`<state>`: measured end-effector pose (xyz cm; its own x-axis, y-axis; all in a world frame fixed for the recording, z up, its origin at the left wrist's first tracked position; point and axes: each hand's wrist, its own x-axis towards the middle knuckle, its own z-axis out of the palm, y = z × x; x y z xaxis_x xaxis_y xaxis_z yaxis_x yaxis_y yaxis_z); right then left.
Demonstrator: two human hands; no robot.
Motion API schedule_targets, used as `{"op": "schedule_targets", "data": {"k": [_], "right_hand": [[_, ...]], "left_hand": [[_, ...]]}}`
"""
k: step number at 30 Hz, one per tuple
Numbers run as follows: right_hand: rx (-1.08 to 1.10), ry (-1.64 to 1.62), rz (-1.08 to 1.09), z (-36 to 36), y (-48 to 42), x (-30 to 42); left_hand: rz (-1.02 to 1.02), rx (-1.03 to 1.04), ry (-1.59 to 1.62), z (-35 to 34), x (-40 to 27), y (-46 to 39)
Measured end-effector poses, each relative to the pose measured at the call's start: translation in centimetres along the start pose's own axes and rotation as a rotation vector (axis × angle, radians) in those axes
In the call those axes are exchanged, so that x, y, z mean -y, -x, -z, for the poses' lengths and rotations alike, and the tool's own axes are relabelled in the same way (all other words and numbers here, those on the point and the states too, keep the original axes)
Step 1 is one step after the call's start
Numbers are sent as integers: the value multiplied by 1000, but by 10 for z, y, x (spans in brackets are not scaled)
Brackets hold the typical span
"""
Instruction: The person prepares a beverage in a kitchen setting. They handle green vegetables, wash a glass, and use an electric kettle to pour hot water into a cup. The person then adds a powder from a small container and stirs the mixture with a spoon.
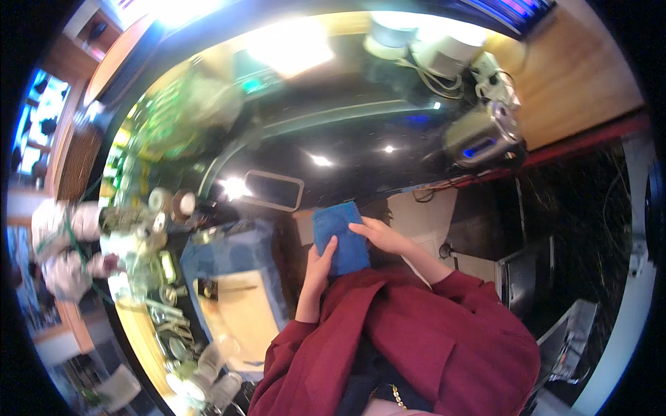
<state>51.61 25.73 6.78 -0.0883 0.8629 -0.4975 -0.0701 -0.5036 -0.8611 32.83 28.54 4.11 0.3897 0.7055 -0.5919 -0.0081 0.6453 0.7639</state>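
Note:
A folded blue cloth (341, 239) is held in front of my body, over the floor beside the dark counter. My left hand (320, 262) grips its lower left edge, with the thumb lying on top. My right hand (377, 234) holds its right edge, thumb also on top. Both forearms come out of dark red sleeves. The fingers under the cloth are hidden.
The dark glossy counter (354, 125) curves around the front. At right stands a metal appliance (481, 135). A wooden board (244, 317) rests on a blue towel (229, 252) at left, beside glasses and jars. A small rimmed tray (273, 190) lies near the counter's edge.

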Motion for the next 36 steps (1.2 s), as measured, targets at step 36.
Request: {"op": "schedule_targets", "data": {"k": [36], "right_hand": [[343,264,-255,129,39,-61]], "left_hand": [[-108,520,-311,-133,-19,-43]]}}
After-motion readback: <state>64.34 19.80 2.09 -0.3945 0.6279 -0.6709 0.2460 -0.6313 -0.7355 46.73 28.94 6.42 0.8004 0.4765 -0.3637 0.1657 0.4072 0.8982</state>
